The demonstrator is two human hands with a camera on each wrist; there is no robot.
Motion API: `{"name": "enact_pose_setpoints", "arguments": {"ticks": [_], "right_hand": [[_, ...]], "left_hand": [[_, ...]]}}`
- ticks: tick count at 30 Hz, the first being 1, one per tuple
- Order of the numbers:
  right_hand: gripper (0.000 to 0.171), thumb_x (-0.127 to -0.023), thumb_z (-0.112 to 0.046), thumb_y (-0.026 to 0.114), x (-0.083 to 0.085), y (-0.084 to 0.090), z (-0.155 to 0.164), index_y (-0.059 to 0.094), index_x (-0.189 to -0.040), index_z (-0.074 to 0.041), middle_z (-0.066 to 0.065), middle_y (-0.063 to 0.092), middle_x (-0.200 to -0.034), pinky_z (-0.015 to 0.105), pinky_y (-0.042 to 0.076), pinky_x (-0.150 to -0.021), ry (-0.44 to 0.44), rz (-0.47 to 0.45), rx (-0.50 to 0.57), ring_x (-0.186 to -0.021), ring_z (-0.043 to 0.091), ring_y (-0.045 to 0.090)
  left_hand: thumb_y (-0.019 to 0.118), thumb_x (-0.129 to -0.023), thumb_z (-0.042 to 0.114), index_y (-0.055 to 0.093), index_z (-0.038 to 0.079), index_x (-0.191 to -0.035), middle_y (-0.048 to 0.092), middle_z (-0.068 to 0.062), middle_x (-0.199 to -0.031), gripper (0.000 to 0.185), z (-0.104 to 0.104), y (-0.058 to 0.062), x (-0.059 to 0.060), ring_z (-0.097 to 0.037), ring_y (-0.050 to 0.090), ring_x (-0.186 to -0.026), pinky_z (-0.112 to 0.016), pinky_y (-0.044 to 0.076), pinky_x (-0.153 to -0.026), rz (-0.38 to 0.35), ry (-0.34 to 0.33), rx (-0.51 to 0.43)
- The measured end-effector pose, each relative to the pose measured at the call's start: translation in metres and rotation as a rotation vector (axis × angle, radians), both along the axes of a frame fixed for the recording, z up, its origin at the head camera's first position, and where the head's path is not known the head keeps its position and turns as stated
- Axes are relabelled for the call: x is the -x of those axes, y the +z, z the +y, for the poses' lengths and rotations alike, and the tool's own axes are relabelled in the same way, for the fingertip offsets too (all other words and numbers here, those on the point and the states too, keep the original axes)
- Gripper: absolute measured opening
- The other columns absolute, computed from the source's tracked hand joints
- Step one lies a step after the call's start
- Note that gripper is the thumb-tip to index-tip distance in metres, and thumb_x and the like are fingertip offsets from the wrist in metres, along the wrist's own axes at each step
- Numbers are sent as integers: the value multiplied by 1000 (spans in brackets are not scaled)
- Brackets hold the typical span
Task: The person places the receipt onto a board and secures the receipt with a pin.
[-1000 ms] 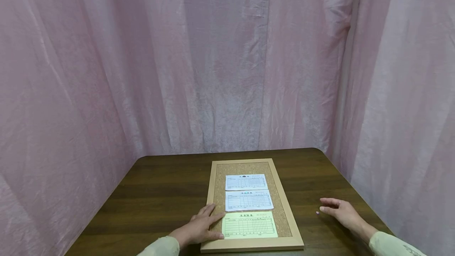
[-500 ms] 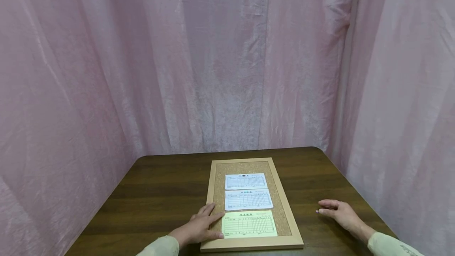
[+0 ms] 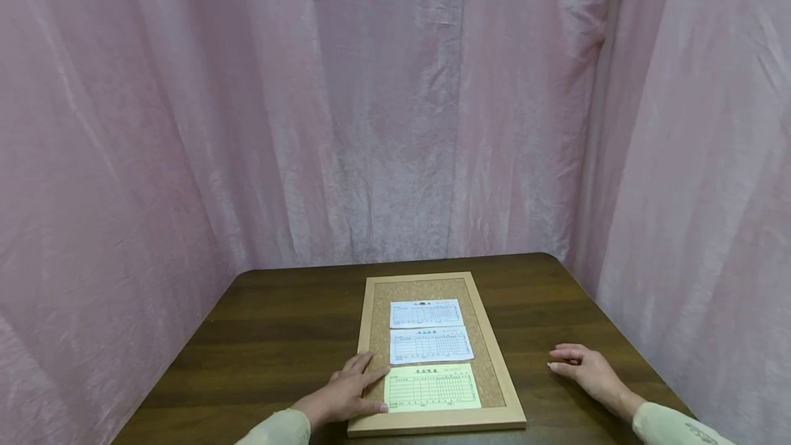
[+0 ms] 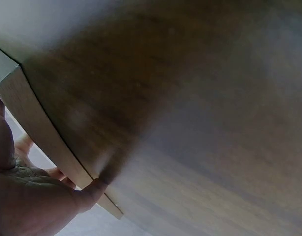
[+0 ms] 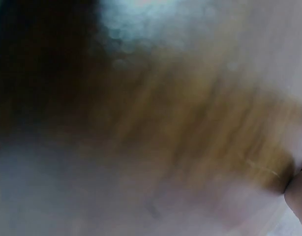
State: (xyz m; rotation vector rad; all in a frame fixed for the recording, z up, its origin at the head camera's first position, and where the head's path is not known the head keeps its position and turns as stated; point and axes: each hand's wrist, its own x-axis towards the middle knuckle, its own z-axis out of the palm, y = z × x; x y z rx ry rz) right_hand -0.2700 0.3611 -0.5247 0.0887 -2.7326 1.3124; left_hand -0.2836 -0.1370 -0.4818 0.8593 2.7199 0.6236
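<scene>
A cork board point(image 3: 421, 290) in a light wood frame lies on the table. Two white slips, one upper point(image 3: 426, 314) and one middle point(image 3: 430, 345), and a yellow-green slip point(image 3: 432, 388) form a column on it. With fingers spread, my left hand point(image 3: 346, 393) rests on the frame's left side, its thumb at the green slip's edge. One finger touches the frame's outer side point(image 4: 52, 137) in the left wrist view. To the right of the board, my right hand point(image 3: 593, 376) brings thumb and fingertips right up to a tiny pale purple thing point(image 3: 548, 364); I cannot tell whether they pinch it.
The dark wood table point(image 3: 278, 335) has rounded far corners. Pink curtains point(image 3: 395, 122) hang close behind it and along both sides. In the right wrist view the tabletop point(image 5: 190, 113) is blurred, with a bit of the hand point(image 5: 298, 196) at the right edge.
My right hand's thumb and fingertips have moved slightly left, up to the tiny purple thing, which lay apart from them. My left hand and the board keep their places.
</scene>
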Motion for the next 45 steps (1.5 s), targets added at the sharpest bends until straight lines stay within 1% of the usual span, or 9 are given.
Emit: {"name": "enact_pose_setpoints", "arguments": {"ticks": [4, 7, 13, 15, 24, 31, 36, 41, 45], "right_hand": [[36, -87, -26, 78, 0, 1, -2, 74, -111, 0, 23, 59, -129, 32, 50, -86, 11, 23, -22, -115, 40, 58], [33, -86, -25, 78, 1, 1, -3, 75, -108, -1, 22, 60, -127, 34, 51, -86, 9, 42, -43, -114, 40, 58], [25, -86, -23, 79, 2, -2, -5, 77, -102, -4, 21, 62, -124, 33, 51, -85, -12, 74, -69, -115, 39, 59], [22, -86, -22, 79, 3, -2, -6, 77, -99, -5, 22, 63, -124, 34, 51, -86, -15, 88, -78, -114, 40, 59], [17, -87, -21, 78, 6, -4, -6, 78, -95, -6, 22, 62, -124, 40, 50, -87, -30, 78, -99, -113, 40, 60], [12, -88, -18, 76, 7, -7, -8, 78, -91, -6, 23, 63, -120, 50, 48, -90, -40, 96, -120, -112, 42, 60], [10, -88, -17, 76, 7, -6, -11, 77, -89, -7, 22, 65, -118, 49, 48, -88, -57, 108, -132, -109, 41, 61], [9, -89, -18, 76, 6, -5, -12, 77, -87, -9, 19, 66, -116, 44, 49, -85, -72, 117, -141, -105, 37, 63], [8, -89, -18, 75, 6, -5, -11, 77, -88, -10, 19, 67, -115, 43, 50, -85, -75, 126, -131, -106, 38, 63]], "left_hand": [[70, -88, 51, 47, 18, -150, 21, -26, -158, 73, -1, 0, 1, -49, 18, -144, -74, 26, -99, -3, -2, -2], [70, -88, 50, 47, 19, -150, 21, -26, -158, 73, -1, 1, 1, -49, 17, -144, -74, 25, -99, -9, -4, -3], [70, -88, 51, 47, 19, -150, 21, -26, -158, 73, -2, 0, 2, -49, 17, -144, -74, 25, -99, -13, -2, -3], [70, -88, 52, 47, 19, -150, 21, -26, -158, 73, -2, 0, 2, -48, 17, -144, -74, 25, -99, -10, -2, -3], [69, -88, 55, 47, 19, -150, 22, -26, -158, 75, -2, -4, 3, -48, 18, -144, -73, 26, -100, 8, -3, 3], [68, -88, 56, 47, 19, -150, 22, -26, -158, 75, -2, -3, 3, -48, 18, -144, -73, 26, -100, 2, -2, 0], [67, -88, 57, 46, 20, -150, 21, -25, -159, 75, -2, -4, 4, -48, 18, -144, -72, 26, -100, 3, 0, 9], [68, -88, 56, 47, 21, -150, 21, -24, -159, 75, -3, -5, 3, -47, 17, -144, -72, 26, -101, -1, 7, 13], [68, -87, 56, 47, 21, -150, 21, -24, -159, 75, -3, -5, 3, -47, 18, -144, -72, 26, -101, 1, 10, 15]]}}
